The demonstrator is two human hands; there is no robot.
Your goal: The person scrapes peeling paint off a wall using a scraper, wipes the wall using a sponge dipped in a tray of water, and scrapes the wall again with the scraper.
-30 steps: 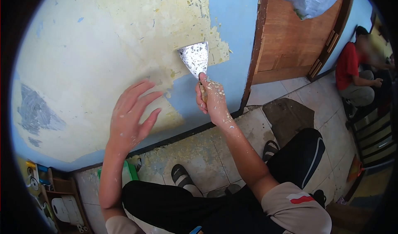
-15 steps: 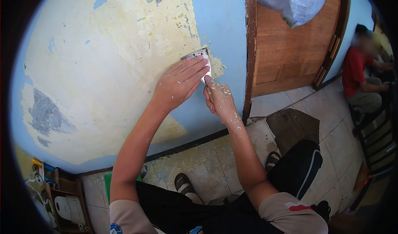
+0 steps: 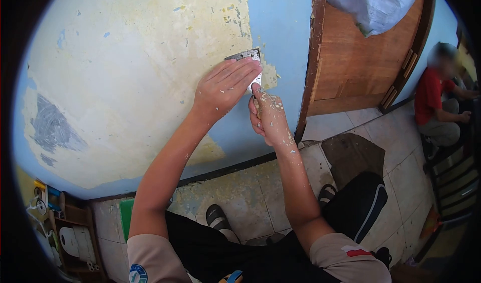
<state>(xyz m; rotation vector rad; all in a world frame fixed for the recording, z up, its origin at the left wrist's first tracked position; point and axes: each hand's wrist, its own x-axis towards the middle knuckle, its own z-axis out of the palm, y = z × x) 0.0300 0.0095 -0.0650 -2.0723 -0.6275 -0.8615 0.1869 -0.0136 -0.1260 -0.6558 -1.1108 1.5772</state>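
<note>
A scraper (image 3: 256,79) with a wide metal blade lies against the wall (image 3: 135,72), at the border between bare cream plaster and blue paint. My right hand (image 3: 271,115) is closed around its handle, thumb up toward the blade, with paint flakes stuck on the skin. Flat across the blade rests my left hand (image 3: 220,91), its fingers stretched out and pressing on the metal. Part of the blade is hidden beneath those fingers. A strip of blue paint (image 3: 278,37) runs just right of the scraper.
A wooden door (image 3: 355,57) with a white plastic bag (image 3: 378,5) stands to the right. Brown cardboard (image 3: 353,157) lies on the tiles. At the far right sits a person in a red shirt (image 3: 427,95). A wooden shelf (image 3: 77,215) stands lower left, near a green object (image 3: 126,218).
Both hands and the scraper have shifted slightly upward along the wall. My camera view has also moved a little, and the hold on the scraper looks the same.
</note>
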